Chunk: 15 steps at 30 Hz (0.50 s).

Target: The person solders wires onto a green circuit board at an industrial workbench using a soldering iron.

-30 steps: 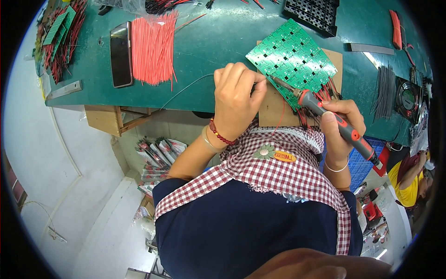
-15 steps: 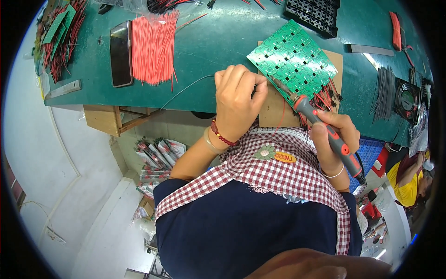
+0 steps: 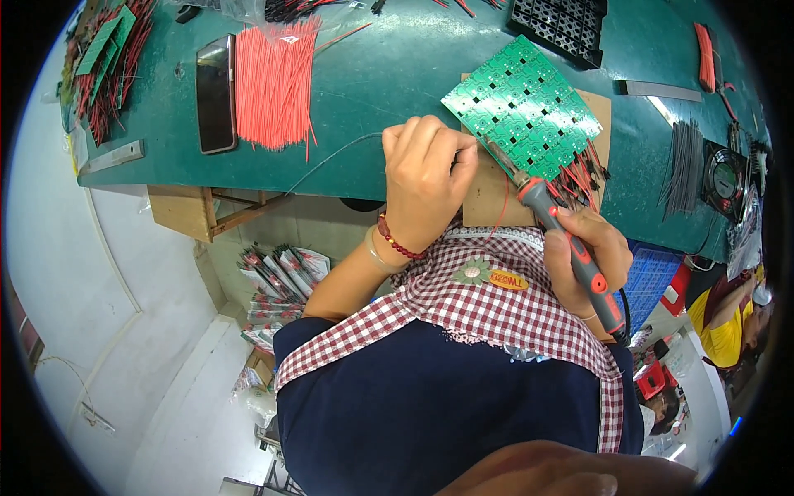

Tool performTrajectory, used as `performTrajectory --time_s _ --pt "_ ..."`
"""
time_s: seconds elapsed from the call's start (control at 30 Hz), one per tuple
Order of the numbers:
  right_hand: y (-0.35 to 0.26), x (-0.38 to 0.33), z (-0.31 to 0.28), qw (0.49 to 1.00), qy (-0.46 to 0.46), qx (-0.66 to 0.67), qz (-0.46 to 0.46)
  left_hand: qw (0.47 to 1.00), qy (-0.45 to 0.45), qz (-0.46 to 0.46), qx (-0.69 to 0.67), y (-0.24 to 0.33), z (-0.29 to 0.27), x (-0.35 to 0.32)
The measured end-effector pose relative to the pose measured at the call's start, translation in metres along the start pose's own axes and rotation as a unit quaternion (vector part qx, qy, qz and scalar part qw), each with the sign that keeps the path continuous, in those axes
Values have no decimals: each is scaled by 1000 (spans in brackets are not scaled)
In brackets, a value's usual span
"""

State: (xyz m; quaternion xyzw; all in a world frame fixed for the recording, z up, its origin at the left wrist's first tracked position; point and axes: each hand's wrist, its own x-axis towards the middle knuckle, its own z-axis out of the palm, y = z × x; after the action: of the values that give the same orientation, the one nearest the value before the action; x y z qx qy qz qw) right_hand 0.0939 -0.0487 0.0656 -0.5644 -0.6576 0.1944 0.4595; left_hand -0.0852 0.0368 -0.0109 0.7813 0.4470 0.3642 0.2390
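Observation:
My left hand [image 3: 426,169] is closed with its fingers pinched at the left corner of a green circuit board panel [image 3: 529,103]. A thin grey solder wire [image 3: 331,157] runs into it from the left. In my right hand [image 3: 597,248] is a grey and red soldering iron [image 3: 542,202], its metal tip pointing up-left at the board's lower left edge, close to my left fingertips. Whether the tip touches the board I cannot tell. Red and black wires [image 3: 581,178] stick out from under the board's lower right side. Beneath it lies a brown board [image 3: 488,198].
A phone [image 3: 217,95] and a bundle of red wires [image 3: 273,87] lie on the left of the green table [image 3: 372,78]. Behind the panel stands a black tray [image 3: 558,29]. Dark wires [image 3: 682,165] and a fan [image 3: 726,178] are at right. Another person in yellow [image 3: 719,326] sits farther right.
My right hand has shifted a little left and toward me, and the iron's handle now stands steeper. The tip has moved only slightly. My left hand stays almost in place.

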Motion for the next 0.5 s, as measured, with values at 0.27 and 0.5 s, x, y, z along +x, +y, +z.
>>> performTrajectory --time_s 0.27,0.5 --pt "1 1 -9 999 -1 -11 -31 1000 21 -4 -16 -1 -4 4" --pt "4 -8 -8 995 73 73 -4 999 5 -13 -32 1 -19 13"
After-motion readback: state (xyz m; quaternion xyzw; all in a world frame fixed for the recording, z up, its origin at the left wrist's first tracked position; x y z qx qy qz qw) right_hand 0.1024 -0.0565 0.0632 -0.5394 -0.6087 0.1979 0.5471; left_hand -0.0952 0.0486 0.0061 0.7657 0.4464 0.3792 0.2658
